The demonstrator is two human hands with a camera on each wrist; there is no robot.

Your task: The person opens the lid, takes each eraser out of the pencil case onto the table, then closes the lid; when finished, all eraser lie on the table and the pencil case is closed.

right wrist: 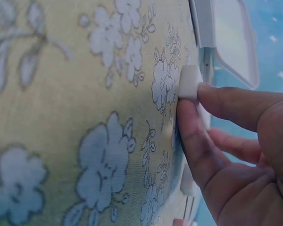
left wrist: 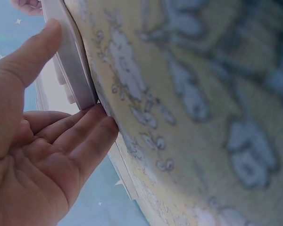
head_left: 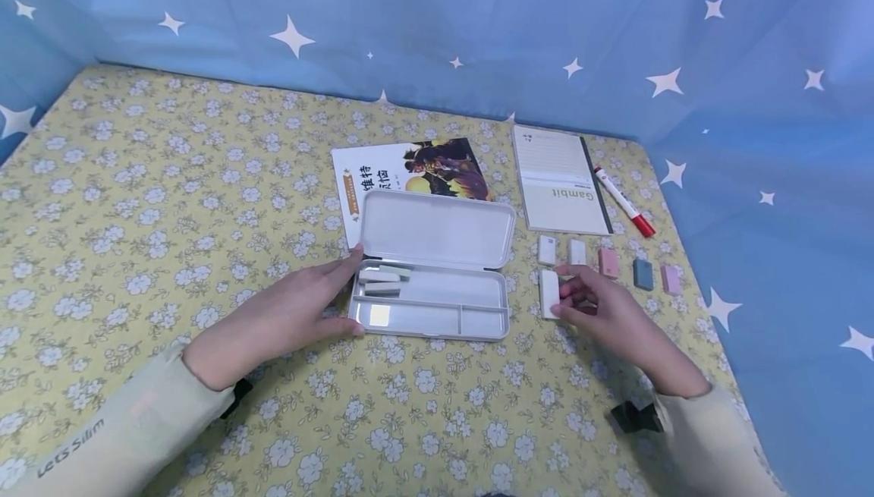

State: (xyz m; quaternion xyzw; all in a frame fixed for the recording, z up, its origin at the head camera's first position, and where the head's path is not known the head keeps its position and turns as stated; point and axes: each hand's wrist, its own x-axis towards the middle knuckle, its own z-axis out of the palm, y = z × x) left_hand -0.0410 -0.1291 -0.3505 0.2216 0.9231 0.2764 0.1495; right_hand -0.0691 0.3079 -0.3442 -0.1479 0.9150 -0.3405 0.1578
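Note:
An open white pencil case [head_left: 423, 318] lies in front of me, its lid [head_left: 437, 229] tipped back. My left hand [head_left: 300, 307] holds the case at its left end, thumb by the front corner and fingers at the back one; the left wrist view shows the thumb [left wrist: 40, 47] against its wall. Several small erasers [head_left: 379, 288] sit in the rear left compartment. To the right of the case, my right hand [head_left: 608, 307] pinches a long white eraser [head_left: 549, 294] between thumb and fingers; this eraser [right wrist: 189, 82] rests on or just above the cloth.
Behind the held eraser stand two white erasers [head_left: 547, 250], a pink one [head_left: 608, 262], a blue one [head_left: 642, 274] and a lighter pink one [head_left: 672, 280]. A book [head_left: 348, 178] lies partly under the lid. A notebook [head_left: 556, 178] and a red-capped marker [head_left: 624, 201] lie back right.

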